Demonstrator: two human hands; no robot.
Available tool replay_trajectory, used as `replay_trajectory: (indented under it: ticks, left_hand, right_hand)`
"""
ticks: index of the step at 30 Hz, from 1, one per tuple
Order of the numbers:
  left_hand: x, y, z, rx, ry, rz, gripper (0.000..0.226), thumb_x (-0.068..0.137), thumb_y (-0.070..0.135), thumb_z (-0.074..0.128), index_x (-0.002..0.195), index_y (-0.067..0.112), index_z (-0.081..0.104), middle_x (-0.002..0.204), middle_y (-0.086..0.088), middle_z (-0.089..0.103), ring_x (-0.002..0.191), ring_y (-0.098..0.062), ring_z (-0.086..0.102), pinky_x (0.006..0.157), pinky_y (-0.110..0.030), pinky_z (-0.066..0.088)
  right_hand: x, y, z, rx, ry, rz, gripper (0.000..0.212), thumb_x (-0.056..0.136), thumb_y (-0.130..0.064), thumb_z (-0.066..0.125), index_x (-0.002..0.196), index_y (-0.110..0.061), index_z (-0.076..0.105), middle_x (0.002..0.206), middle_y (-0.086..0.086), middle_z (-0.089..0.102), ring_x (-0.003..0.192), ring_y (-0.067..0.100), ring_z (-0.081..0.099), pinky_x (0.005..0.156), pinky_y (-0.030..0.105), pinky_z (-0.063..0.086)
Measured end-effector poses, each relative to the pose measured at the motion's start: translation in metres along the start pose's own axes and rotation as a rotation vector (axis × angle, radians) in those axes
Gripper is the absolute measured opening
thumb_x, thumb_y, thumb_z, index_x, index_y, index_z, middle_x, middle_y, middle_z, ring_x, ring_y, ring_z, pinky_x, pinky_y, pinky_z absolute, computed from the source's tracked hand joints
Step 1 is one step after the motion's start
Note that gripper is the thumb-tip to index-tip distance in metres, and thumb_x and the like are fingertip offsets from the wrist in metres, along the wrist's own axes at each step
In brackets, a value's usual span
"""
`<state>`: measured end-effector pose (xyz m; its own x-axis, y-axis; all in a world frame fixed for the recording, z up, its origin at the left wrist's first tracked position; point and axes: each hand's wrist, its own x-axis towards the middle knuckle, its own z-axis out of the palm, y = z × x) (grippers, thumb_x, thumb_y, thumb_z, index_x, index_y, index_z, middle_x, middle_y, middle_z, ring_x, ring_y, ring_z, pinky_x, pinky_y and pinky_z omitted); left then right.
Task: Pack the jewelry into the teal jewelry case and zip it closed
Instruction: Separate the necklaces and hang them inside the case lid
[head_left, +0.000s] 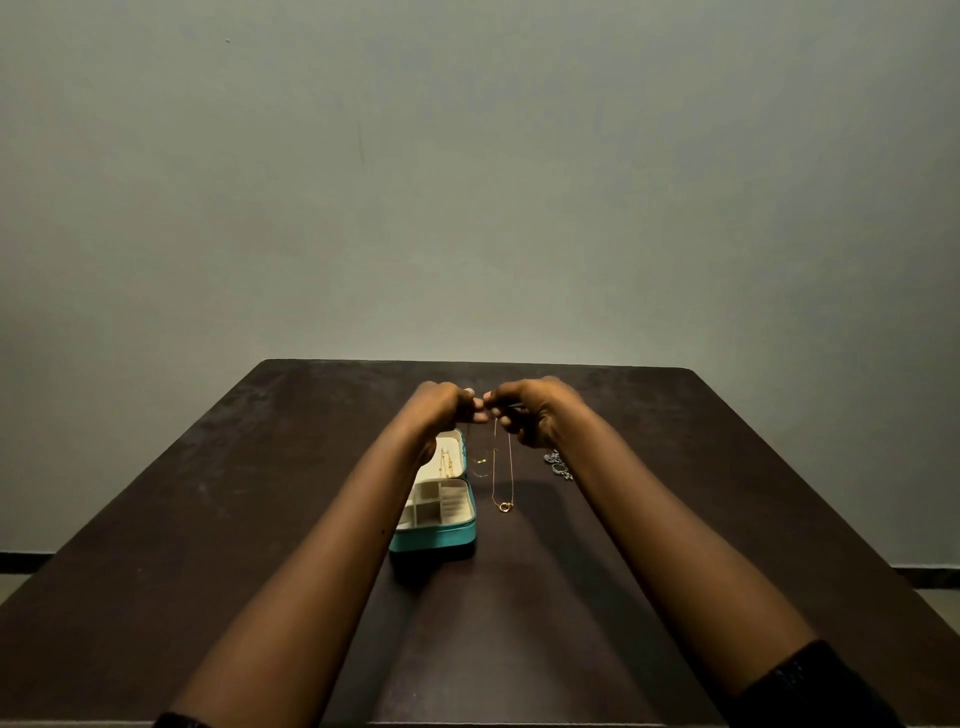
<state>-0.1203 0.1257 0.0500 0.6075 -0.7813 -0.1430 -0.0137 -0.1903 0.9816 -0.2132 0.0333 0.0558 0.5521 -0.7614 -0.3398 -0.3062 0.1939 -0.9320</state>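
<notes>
Above the tabletop (208, 493), the left hand (441, 405) and right hand (530, 410) each keep a pinching grip on the gold necklace (503, 504), perhaps at its clasp. The teal jewelry case (441, 538) lies open just beside it. Silver jewelry (558, 465) lies unpacked, and the zip is not yet closed.

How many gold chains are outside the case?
2. The pendant chain hangs from the left hand and right hand; a thinner chain lies on the table beside the case. Arms may hide others.
</notes>
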Motion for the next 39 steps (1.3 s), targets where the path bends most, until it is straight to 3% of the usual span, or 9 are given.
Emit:
replay_trajectory:
  ticks: [3,8,14,16,19,22,27,31,39]
  left_hand:
    - [-0.002,-0.002,0.003,0.08,-0.003,0.018,0.021,0.095,0.007,0.045,0.081,0.007,0.061,0.07,-0.003,0.063,0.062,-0.008,0.061,0.066,-0.024,0.035]
    - [-0.001,-0.006,0.008,0.094,-0.018,0.022,0.029,0.101,0.025,0.037,0.101,0.007,0.061,0.078,-0.003,0.063,0.096,-0.021,0.054,0.072,-0.028,0.035]
    - [-0.004,-0.004,0.011,0.115,-0.075,0.022,0.039,0.103,0.031,0.027,0.116,0.006,0.054,0.08,0.0,0.062,0.095,-0.016,0.052,0.099,-0.036,0.027]
    - [-0.003,-0.002,0.008,0.133,-0.076,0.023,0.036,0.103,0.027,0.03,0.116,0.004,0.054,0.089,-0.002,0.06,0.097,-0.017,0.05,0.092,-0.033,0.031]
    - [-0.002,0.002,0.002,0.195,-0.091,0.031,0.028,0.1,0.02,0.035,0.089,0.01,0.059,0.096,-0.007,0.057,0.095,-0.017,0.049,0.069,-0.026,0.034]
    - [0.001,0.003,-0.005,0.227,-0.111,0.026,0.032,0.1,0.022,0.035,0.079,0.013,0.058,0.087,-0.004,0.062,0.084,-0.013,0.054,0.069,-0.028,0.031]
    - [0.002,0.003,-0.014,0.221,-0.165,0.002,0.024,0.097,0.023,0.041,0.087,0.013,0.059,0.07,-0.001,0.054,0.063,-0.009,0.04,0.058,-0.024,0.025]
    - [0.001,0.003,-0.022,0.224,-0.147,0.004,0.029,0.098,0.028,0.042,0.081,0.013,0.061,0.069,0.002,0.053,0.062,-0.007,0.041,0.058,-0.023,0.027]
    - [-0.003,0.0,-0.03,0.359,-0.111,-0.034,0.027,0.096,0.026,0.05,0.088,0.005,0.065,0.06,0.001,0.056,0.056,-0.008,0.039,0.052,-0.022,0.025]
  right_hand:
    - [-0.007,-0.002,0.002,-0.034,0.02,-0.06,0.017,0.083,-0.011,0.062,0.066,-0.009,0.062,0.056,0.003,0.056,0.043,0.01,0.047,0.044,0.016,0.028]
    - [-0.015,-0.005,0.004,-0.139,0.05,-0.161,0.018,0.082,-0.008,0.063,0.064,-0.004,0.061,0.059,0.007,0.057,0.045,0.012,0.045,0.046,0.02,0.026]
    - [-0.012,-0.007,0.0,-0.189,0.049,-0.187,0.014,0.083,-0.006,0.064,0.07,-0.001,0.062,0.061,0.005,0.055,0.047,0.012,0.04,0.037,0.016,0.026]
    - [-0.008,-0.007,-0.002,-0.179,0.024,-0.199,0.008,0.084,-0.002,0.061,0.079,0.002,0.064,0.059,0.005,0.054,0.046,0.011,0.041,0.035,0.016,0.028]
    - [-0.004,-0.004,-0.002,-0.203,-0.06,-0.202,0.022,0.088,0.005,0.048,0.098,0.002,0.067,0.073,0.007,0.064,0.057,0.009,0.054,0.047,0.02,0.039]
    - [-0.002,0.002,-0.002,-0.246,-0.147,-0.233,0.033,0.089,0.005,0.041,0.083,-0.011,0.068,0.091,0.005,0.064,0.084,0.014,0.058,0.062,0.027,0.042]
    - [0.0,0.005,0.002,-0.209,-0.248,-0.256,0.025,0.087,0.005,0.049,0.085,-0.016,0.062,0.079,0.0,0.066,0.079,0.009,0.064,0.073,0.033,0.04]
    - [0.002,0.006,0.003,-0.245,-0.266,-0.303,0.017,0.088,-0.001,0.054,0.082,-0.013,0.063,0.08,0.005,0.065,0.072,0.012,0.061,0.063,0.026,0.043]
    - [0.017,0.019,0.017,-0.466,0.095,-0.388,0.018,0.085,-0.003,0.061,0.068,-0.01,0.061,0.064,0.006,0.061,0.058,0.015,0.061,0.055,0.026,0.05]
